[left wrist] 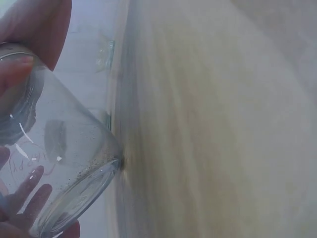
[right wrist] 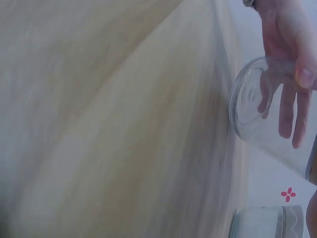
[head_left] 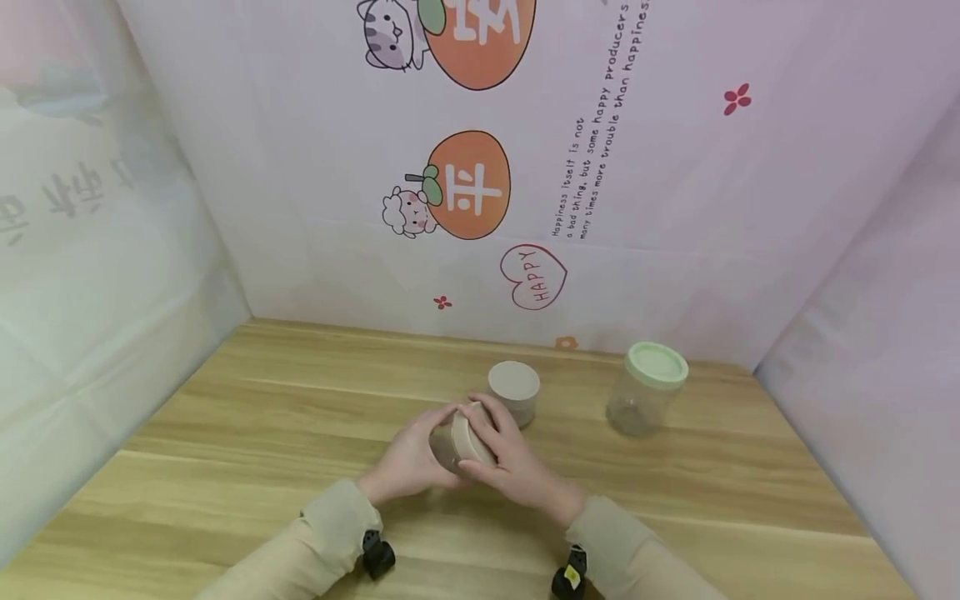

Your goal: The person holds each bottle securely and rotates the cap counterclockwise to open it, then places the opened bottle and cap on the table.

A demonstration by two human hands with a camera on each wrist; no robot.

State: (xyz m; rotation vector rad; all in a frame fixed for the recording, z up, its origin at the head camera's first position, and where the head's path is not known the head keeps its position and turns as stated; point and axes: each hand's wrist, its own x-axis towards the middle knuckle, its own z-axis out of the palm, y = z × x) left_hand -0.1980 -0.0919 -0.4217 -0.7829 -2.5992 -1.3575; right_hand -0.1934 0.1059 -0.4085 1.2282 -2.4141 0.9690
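Both hands hold a clear jar [head_left: 443, 450] with a beige lid [head_left: 474, 437], tilted above the wooden table. My left hand [head_left: 411, 457] grips the jar's glass body, its fingers [right wrist: 286, 116] showing through the glass in the right wrist view. From the other side my right hand [head_left: 517, 467] grips the lid, fingers over the top and thumb at the near rim. The jar's thick round base [left wrist: 81, 198] faces down and outward in the left wrist view. Just behind the hands stands another clear jar with a pale lid [head_left: 513, 381], partly hidden by the right hand.
A larger clear jar with a light green lid [head_left: 657, 365] stands at the back right of the wooden table [head_left: 315, 400]. Printed white cloth [head_left: 322, 208] rises behind the table, with pale cloth sides at left and right.
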